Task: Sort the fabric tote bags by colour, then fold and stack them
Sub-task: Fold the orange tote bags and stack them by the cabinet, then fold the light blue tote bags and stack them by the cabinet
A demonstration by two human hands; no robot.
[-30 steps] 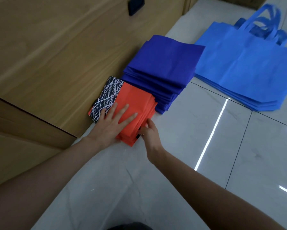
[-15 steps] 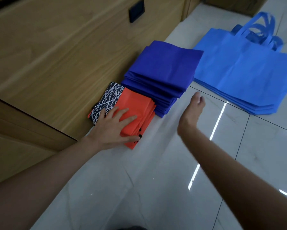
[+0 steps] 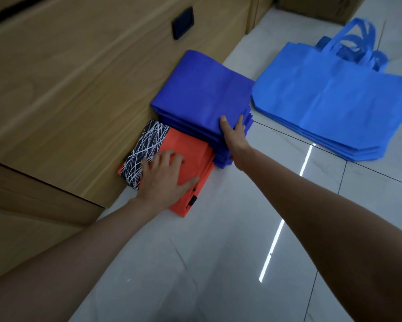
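A small stack of folded orange bags (image 3: pixel 190 149) with a black-and-white scribble panel lies on the floor against a wooden cabinet. My left hand (image 3: pixel 165 180) rests flat on top of it, fingers spread. Just beyond stands a taller stack of folded dark blue bags (image 3: pixel 202 94). My right hand (image 3: pixel 233 138) is on that stack's near right edge, thumb on top and fingers wrapped down its side. Farther right, a pile of unfolded light blue tote bags (image 3: pixel 330 98) lies flat, handles pointing away.
The wooden cabinet (image 3: pixel 79 89) runs along the left, with a small black handle (image 3: pixel 183 22). The floor is glossy white tile (image 3: pixel 218 263) with light reflections. A cardboard box (image 3: pixel 321 5) shows at the top edge.
My right hand has left the orange stack's near corner, swung right and forward, and now grips the edge of the dark blue stack. My left hand stayed on the orange stack.
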